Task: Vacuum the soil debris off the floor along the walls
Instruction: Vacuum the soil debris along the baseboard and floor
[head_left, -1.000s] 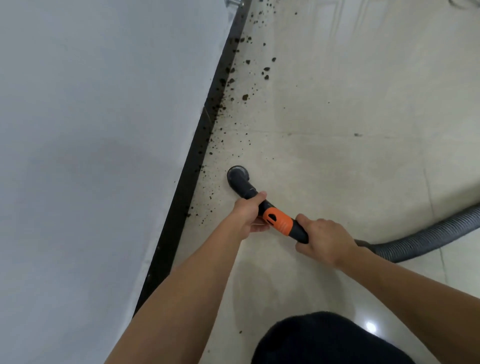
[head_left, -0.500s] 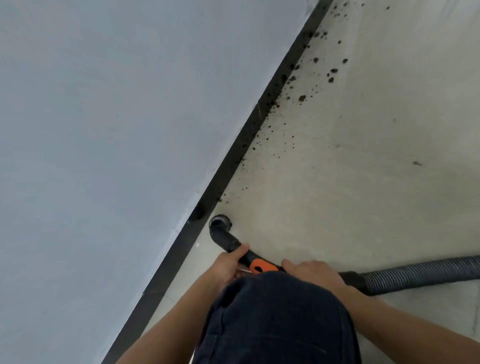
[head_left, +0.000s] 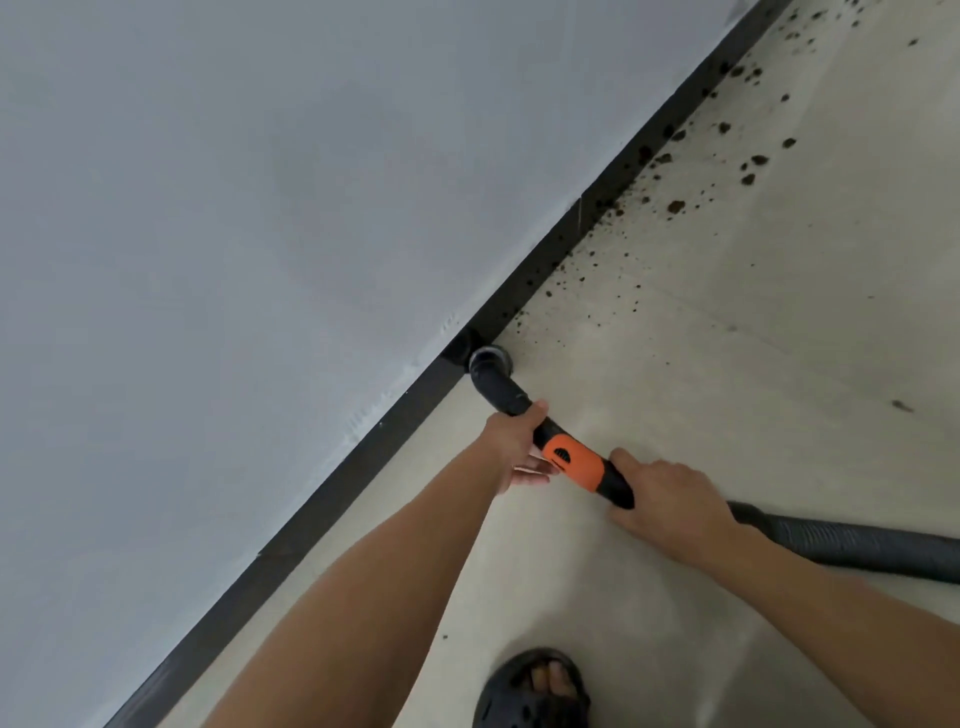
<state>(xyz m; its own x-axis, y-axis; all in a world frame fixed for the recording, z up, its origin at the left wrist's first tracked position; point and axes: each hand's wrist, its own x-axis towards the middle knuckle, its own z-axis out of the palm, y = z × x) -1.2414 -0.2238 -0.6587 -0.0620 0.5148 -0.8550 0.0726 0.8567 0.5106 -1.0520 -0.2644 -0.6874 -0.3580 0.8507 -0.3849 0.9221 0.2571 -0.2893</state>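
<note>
Your nozzle (head_left: 498, 387) is black with an orange band (head_left: 574, 462). Beyond the nozzle, dark brown soil (head_left: 675, 207) speckles your cream floor (head_left: 727, 364).

No words or numbers can be read here; the orange grip (head_left: 576, 462) on the vacuum pipe (head_left: 498, 387) has a small dark mark with thin lines on it, but I can make out no letters there.

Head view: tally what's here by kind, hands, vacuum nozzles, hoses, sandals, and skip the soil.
Hands: 2, left hand, right hand
Vacuum nozzle: 1
Hose: 1
Sandal: 1
Total: 5
</note>
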